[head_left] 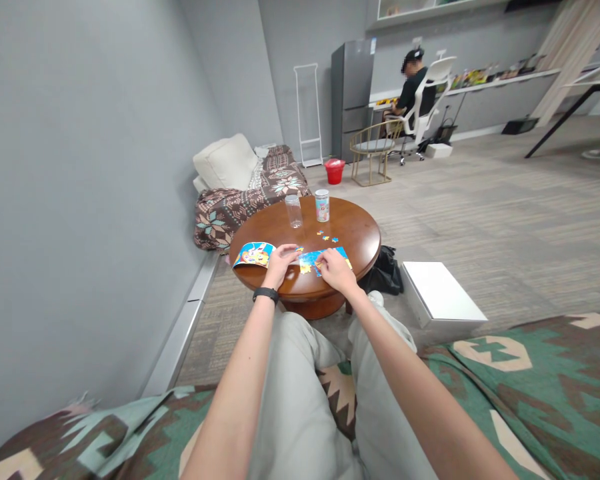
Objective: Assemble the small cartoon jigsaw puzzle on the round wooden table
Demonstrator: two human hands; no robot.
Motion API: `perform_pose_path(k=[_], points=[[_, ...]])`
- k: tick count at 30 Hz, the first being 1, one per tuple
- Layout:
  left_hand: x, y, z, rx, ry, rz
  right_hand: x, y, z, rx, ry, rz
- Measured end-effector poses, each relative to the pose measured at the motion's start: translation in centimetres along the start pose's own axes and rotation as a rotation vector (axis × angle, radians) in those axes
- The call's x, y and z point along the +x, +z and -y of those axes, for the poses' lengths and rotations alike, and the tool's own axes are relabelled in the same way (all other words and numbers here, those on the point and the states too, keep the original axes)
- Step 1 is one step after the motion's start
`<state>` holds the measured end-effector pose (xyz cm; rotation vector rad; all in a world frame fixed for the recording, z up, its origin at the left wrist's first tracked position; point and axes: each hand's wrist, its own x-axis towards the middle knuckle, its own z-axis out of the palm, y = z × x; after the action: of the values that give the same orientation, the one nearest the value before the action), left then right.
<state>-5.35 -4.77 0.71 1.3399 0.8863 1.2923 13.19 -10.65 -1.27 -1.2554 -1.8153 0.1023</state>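
A partly joined jigsaw puzzle [309, 257], mostly blue with yellow parts, lies near the front of the round wooden table [260, 223]. At its left edge is my left hand [281, 261], fingers stretched out and apart from the thumb, close to a loose piece. Over the puzzle's lower middle my right hand [334, 268] is curled, its fingertips pinched at a small puzzle piece [319, 265] that they partly cover. A picture sheet [254, 254] with a cartoon figure on blue lies left of my left hand. Several loose puzzle pieces [326, 238] are scattered behind the puzzle.
A clear jar [294, 212] and a printed can [322, 207] stand at the table's back. Right of the table are a black bag [387, 270] and a white box [443, 291]. A covered sofa [275, 177] stands behind; a person [414, 90] sits at a far counter.
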Motion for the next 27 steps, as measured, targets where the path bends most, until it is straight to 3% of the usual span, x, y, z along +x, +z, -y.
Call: perform_pose_path(k=[27], points=[[0.29,-0.20,0.63,0.007,-0.003,-0.032,0.03,-0.38,0.26,-0.005,0.022,0.037]])
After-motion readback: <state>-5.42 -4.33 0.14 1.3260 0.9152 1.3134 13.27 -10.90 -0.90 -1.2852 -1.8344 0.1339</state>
